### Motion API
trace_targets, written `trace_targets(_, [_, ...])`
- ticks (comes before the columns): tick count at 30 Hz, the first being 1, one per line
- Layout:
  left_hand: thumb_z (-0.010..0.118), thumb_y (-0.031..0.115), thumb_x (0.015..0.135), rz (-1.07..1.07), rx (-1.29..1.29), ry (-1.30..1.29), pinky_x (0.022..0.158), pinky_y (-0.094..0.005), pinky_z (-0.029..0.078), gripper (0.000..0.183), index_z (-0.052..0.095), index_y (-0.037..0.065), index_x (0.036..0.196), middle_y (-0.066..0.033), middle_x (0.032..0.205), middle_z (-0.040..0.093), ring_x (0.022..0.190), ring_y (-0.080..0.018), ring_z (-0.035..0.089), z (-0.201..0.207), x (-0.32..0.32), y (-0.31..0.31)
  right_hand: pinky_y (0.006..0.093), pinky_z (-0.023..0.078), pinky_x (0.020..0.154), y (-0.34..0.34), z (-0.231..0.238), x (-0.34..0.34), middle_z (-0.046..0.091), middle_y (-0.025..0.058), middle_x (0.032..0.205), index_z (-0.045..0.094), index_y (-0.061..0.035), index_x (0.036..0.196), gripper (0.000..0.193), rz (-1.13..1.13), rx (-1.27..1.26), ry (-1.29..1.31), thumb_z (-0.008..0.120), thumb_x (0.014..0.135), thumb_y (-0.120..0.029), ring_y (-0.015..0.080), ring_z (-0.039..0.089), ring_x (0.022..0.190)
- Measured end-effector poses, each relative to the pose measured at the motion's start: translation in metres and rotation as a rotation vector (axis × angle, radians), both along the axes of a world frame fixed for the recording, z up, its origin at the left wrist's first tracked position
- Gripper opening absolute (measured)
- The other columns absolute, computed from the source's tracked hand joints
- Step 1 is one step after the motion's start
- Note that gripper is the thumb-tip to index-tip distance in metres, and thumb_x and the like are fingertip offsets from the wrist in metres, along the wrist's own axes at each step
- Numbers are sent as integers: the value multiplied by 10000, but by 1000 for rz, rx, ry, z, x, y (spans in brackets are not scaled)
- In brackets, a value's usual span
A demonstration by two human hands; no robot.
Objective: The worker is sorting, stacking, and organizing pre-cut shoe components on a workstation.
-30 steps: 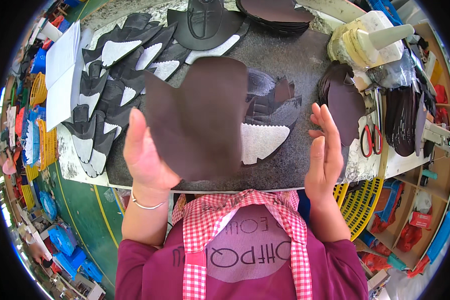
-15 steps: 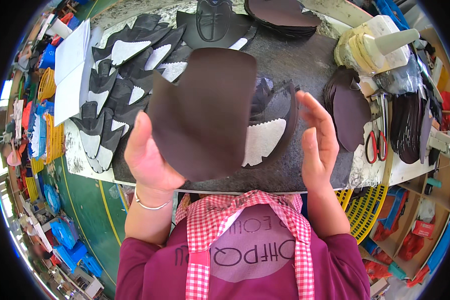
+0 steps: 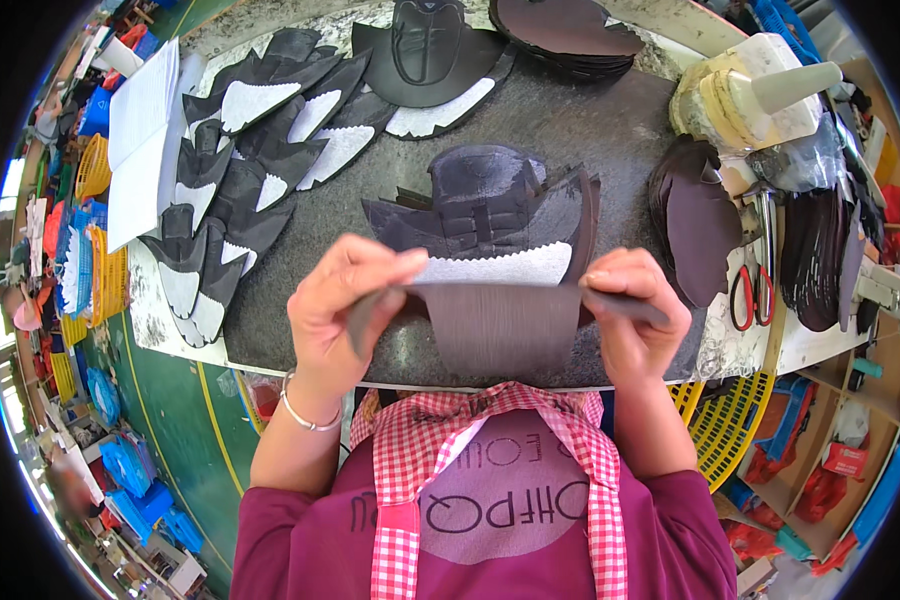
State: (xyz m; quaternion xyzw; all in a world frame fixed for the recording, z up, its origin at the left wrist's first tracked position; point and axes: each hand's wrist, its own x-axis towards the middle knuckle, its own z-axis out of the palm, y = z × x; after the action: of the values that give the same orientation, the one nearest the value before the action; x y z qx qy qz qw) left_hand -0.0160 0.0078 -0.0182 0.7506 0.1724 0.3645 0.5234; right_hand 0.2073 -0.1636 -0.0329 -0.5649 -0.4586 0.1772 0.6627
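My left hand [image 3: 344,305] and my right hand [image 3: 638,305] pinch the two sides of a dark brown shoe-upper piece [image 3: 505,328], stretched between them above the table's near edge. It is seen nearly edge-on, and its middle hangs toward me, blurred by motion. Just beyond it lies a small pile of black shoe-upper pieces [image 3: 482,190], the top one with a white zigzag-edged strip [image 3: 500,266]. The held piece hides the near edge of that pile.
Black-and-white uppers [image 3: 335,155] overlap at the left beside an open notebook [image 3: 145,150]. Brown stacked pieces [image 3: 570,30] lie at the back, others [image 3: 700,230] at right. Red-handled scissors [image 3: 752,295] and a glue-stained white bottle [image 3: 735,90] stand near the right edge.
The brown piece has turned from facing me broadly to nearly edge-on and come lower. My right hand, open and apart before, now grips its right side; my left hand has shifted its hold.
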Motion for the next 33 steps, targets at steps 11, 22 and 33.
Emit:
trace_targets(11, [747,119,911,210,-470,306,488,-187,454,156,630,18,891,16,668,595,549,-19,536,-9,9,4,213,477,570,29,5,13,687,14,822,646,13,957,133,-26,-491,366,710,933,-101,40,614,703])
trace_targets(22, [692,178,957,256,-467,367,495,-193,480,182,619,18,907,-7,708,643,565,-31,573,-21,14,8,250,408,423,54,5,11,574,16,573,560,5,837,227,-144,-708,86,716,927,-134,38,504,467])
trace_targets(33, [737,91,888,361,-44,645,512,-296,481,121,635,40,931,-67,703,640,574,-150,609,-20,21,8,286,421,406,62,15,12,597,74,576,551,29,853,236,-132,-771,54,706,924,-135,130,621,454])
